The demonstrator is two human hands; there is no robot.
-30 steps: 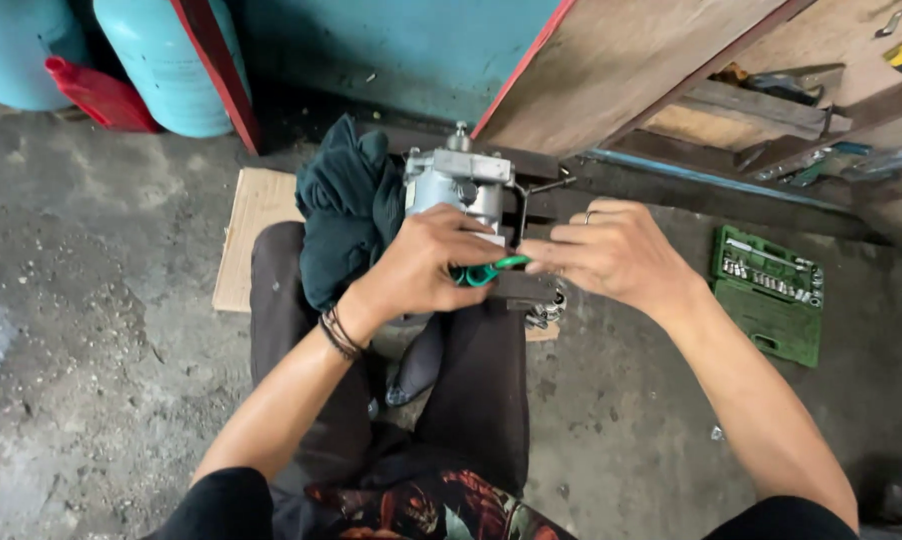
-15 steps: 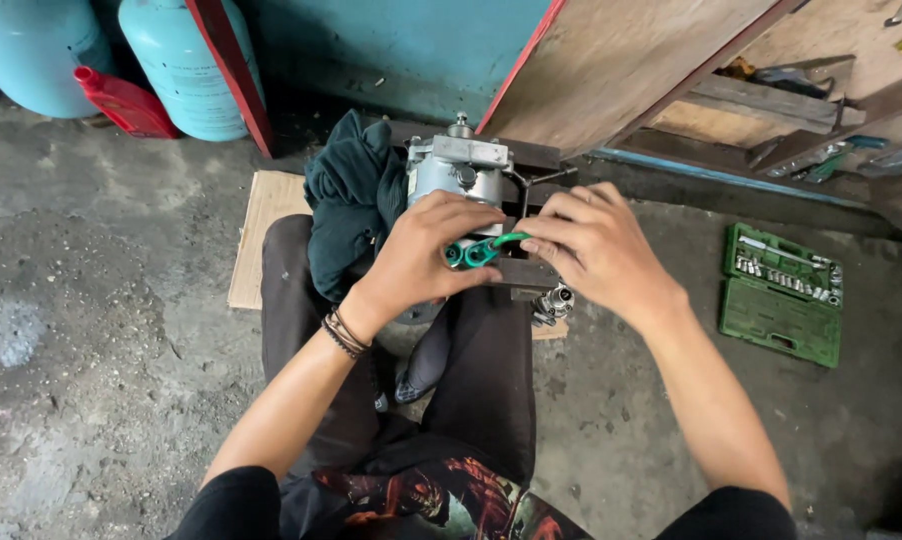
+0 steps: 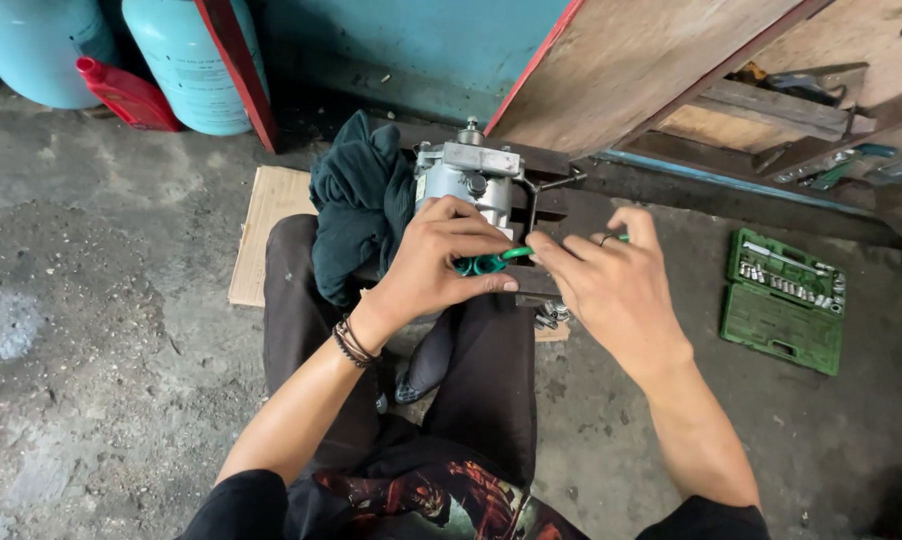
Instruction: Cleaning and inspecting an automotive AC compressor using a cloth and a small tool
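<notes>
Green rings (image 3: 483, 263) at frame centre, pinched by left hand (image 3: 441, 255) and right hand (image 3: 611, 285) fingertips, grey metal unit (image 3: 468, 175) just above, green socket case (image 3: 783, 300) at right.

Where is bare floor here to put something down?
Bare concrete lies left of the cardboard sheet, below the cylinders, and between the right hand and green socket case. Around the grey compressor and dark cloth it is crowded.

left hand (image 3: 441, 255) and right hand (image 3: 601, 280) pinching green rings (image 3: 486, 263), grey metal unit (image 3: 468, 178)
</notes>
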